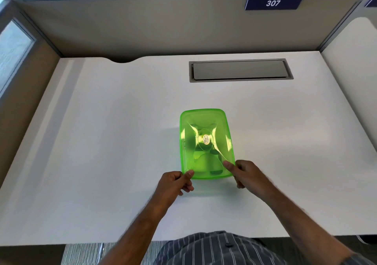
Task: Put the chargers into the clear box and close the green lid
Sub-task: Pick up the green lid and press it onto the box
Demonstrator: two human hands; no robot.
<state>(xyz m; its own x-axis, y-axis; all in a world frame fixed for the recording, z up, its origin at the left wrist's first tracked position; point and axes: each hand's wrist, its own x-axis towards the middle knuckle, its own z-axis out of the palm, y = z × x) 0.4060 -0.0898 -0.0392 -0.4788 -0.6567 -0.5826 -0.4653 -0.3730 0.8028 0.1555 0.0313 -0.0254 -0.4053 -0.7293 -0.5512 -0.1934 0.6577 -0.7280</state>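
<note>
A translucent green lid [206, 142] lies on top of the clear box in the middle of the white desk. Dark and pale shapes show dimly through the lid; I cannot tell what they are. My left hand [175, 183] pinches the lid's near left corner, thumb on top. My right hand [244, 175] grips the near right corner the same way. The box's clear walls are almost wholly hidden under the lid.
The white desk [102, 142] is walled by grey partitions at the back and both sides. A grey cable hatch [240, 70] is set into the desk behind the box. A blue sign reading 307 [273, 2] hangs on the back partition.
</note>
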